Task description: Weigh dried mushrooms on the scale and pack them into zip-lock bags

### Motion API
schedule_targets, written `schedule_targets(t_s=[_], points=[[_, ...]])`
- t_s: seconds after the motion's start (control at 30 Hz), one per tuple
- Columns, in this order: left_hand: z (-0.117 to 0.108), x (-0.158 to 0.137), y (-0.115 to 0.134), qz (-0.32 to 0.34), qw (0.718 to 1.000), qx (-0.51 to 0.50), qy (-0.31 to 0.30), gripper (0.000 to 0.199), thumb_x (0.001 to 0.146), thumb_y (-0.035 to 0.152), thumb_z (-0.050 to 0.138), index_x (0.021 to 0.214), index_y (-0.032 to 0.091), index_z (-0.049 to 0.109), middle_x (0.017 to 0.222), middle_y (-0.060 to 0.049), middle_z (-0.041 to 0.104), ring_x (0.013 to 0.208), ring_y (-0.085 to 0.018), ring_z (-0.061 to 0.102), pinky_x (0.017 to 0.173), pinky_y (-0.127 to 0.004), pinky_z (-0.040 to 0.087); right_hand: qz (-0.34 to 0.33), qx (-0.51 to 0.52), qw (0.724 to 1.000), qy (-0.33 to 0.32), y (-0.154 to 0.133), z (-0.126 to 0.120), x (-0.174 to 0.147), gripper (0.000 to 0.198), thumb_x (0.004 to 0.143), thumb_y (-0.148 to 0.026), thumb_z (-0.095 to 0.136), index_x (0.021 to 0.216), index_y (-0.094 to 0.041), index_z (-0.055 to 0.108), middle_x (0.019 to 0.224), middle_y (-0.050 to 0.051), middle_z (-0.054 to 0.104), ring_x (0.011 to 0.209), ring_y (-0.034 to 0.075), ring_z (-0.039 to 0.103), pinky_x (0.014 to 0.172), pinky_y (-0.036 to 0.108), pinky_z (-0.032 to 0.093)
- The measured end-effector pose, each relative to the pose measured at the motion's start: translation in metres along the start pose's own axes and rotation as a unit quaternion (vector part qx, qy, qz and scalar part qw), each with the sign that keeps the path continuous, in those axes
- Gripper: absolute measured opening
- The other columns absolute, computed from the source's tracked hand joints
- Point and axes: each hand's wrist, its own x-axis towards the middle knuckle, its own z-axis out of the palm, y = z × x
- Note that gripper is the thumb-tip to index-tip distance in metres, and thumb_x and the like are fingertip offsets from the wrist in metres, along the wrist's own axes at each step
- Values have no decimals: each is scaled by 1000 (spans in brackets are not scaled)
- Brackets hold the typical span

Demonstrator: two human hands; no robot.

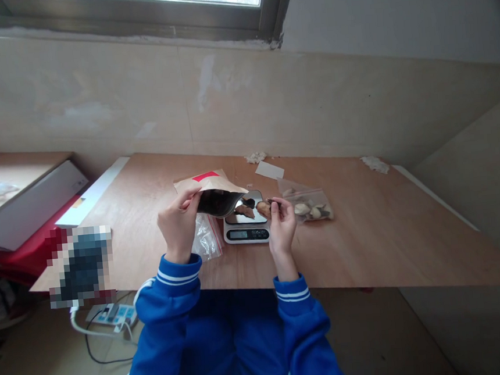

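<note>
My left hand is closed on the rim of a kraft paper pouch with a red patch. The pouch lies tilted, its dark mouth facing me and the scale. Between the fingertips of my right hand is a brown dried slice, possibly mushroom, held over the right side of a small digital scale. More brown and dark dried pieces rest on the scale's shiny plate, partly behind the pouch. The scale's display is lit, but its digits are too small to read.
Right of the scale lies a clear zip bag of pale pieces. Clear plastic zip bags lie to its left. Behind are a white card and crumpled white bits. A blurred-out dark object is at the table's left edge, above a power strip.
</note>
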Motion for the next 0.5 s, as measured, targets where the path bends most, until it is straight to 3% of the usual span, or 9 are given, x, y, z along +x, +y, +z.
schedule_targets(t_s=[0.13,0.33,0.5], points=[[-2,0,-1,-1,1000,-1,-3,16,85,36,66,95,30,77,76,1,76,81,-20,74,68,-24,48,30,-64,997,-5,35,-9,25,33,80,-46,62,91,-15,61,96,12,69,91,22,67,88,40,53],[-4,-1,1,1,1000,-2,-5,15,85,36,67,93,30,78,75,2,76,80,-20,74,67,-24,47,23,-72,995,-64,42,4,32,33,80,-42,59,100,-15,62,106,15,69,98,23,67,94,42,51],[-6,1,0,5,1000,-7,-4,15,84,36,67,93,29,78,74,1,76,78,-19,74,67,-24,47,76,-79,990,-86,51,10,37,37,80,-43,57,102,-14,60,112,18,68,103,25,66,95,45,51]])
